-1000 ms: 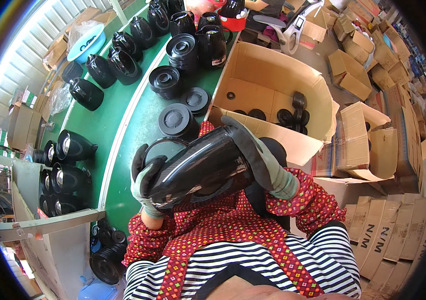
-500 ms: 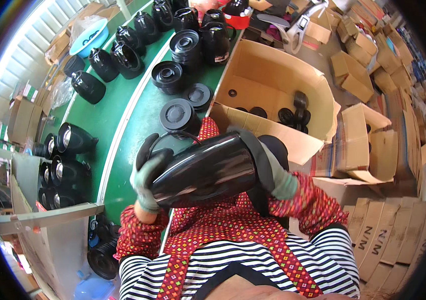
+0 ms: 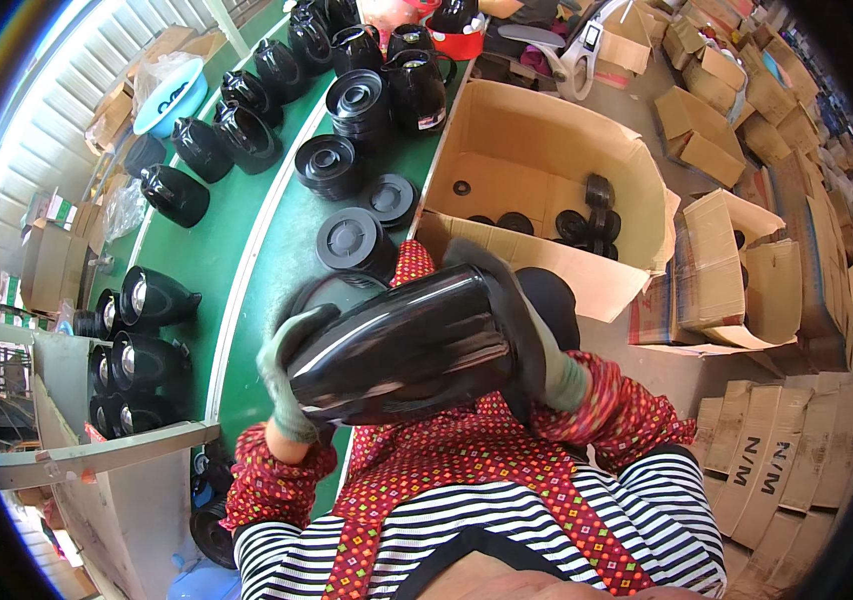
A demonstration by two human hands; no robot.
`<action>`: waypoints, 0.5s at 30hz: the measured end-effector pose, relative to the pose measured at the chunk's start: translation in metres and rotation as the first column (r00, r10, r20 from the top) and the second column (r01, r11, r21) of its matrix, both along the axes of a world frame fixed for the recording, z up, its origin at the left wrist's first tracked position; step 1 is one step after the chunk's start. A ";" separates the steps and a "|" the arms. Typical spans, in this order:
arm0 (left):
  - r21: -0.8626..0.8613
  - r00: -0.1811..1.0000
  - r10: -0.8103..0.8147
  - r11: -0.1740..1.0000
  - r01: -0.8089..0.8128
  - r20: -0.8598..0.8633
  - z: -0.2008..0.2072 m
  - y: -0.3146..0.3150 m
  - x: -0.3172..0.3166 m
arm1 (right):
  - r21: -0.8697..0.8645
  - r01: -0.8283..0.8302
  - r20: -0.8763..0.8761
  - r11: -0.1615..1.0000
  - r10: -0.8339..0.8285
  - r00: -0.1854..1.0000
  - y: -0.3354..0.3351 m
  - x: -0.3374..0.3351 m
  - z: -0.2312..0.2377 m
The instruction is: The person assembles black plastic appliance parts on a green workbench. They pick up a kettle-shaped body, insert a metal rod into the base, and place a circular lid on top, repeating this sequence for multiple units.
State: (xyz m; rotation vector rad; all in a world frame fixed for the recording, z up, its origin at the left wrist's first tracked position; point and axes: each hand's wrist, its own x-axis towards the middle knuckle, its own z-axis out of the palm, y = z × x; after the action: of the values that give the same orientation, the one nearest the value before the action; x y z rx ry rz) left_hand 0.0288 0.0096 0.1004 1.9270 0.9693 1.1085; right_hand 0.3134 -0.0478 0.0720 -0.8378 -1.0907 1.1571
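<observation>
A glossy black jug [image 3: 407,350] lies on its side across my lap, in front of my red patterned apron. My gloved left hand [image 3: 292,365] is wrapped round its narrower end, beside the handle [image 3: 337,285]. My gloved right hand [image 3: 532,345] grips the wider end, fingers curled over the rim; the inside of that end is hidden. Just beyond the jug, a stack of black round discs [image 3: 352,238] rests on the green workbench [image 3: 277,260], next to a lower disc pile [image 3: 390,197].
More disc stacks [image 3: 327,160] and several black jugs [image 3: 247,135] stand farther along the bench. Other jugs [image 3: 152,297] lie at left, past a white divider. A large open carton [image 3: 547,130] with black round parts sits at right, smaller cartons [image 3: 742,275] beyond. A metal rail [image 3: 97,455] crosses lower left.
The jug has shifted slightly left and down with both hands still on it. My left hand has turned a little round its narrow end. The whole view has tilted slightly.
</observation>
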 end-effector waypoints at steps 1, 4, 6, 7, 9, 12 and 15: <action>0.251 0.952 -0.085 0.954 0.163 -0.294 0.015 0.008 0.002 | -0.289 -0.185 -0.231 0.939 0.119 0.966 0.004 0.015 -0.006; 0.405 0.920 -0.085 0.879 0.250 -0.382 0.026 0.005 0.001 | -0.582 -0.510 -0.620 0.633 0.060 0.782 0.014 0.019 -0.003; 0.341 0.976 -0.023 0.935 0.097 -0.215 0.019 0.006 0.006 | -0.399 -0.600 -0.710 0.693 0.181 0.681 0.010 0.032 0.008; -0.005 0.995 -0.059 0.998 0.059 -0.084 0.012 0.008 0.000 | -0.308 -0.335 -0.267 0.891 0.257 0.929 -0.002 0.027 0.022; -0.467 0.947 -0.043 0.862 0.196 0.318 -0.013 0.007 -0.005 | 0.203 0.037 0.374 0.979 -0.112 0.921 -0.012 0.017 0.032; -0.430 0.969 0.015 0.898 0.096 0.248 -0.011 0.004 0.007 | 0.241 0.113 0.078 0.964 -0.135 0.988 -0.015 -0.002 0.005; 0.520 0.881 -0.094 0.776 0.357 -0.464 0.049 0.008 0.027 | -0.349 -0.335 -0.463 0.875 0.150 0.874 -0.017 0.020 -0.004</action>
State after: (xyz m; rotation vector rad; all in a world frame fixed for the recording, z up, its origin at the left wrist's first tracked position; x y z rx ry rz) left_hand 0.0553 0.0180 0.1489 2.8055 0.5825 0.9345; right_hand 0.3332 -0.0651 0.0685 -0.7298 -0.5984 1.7446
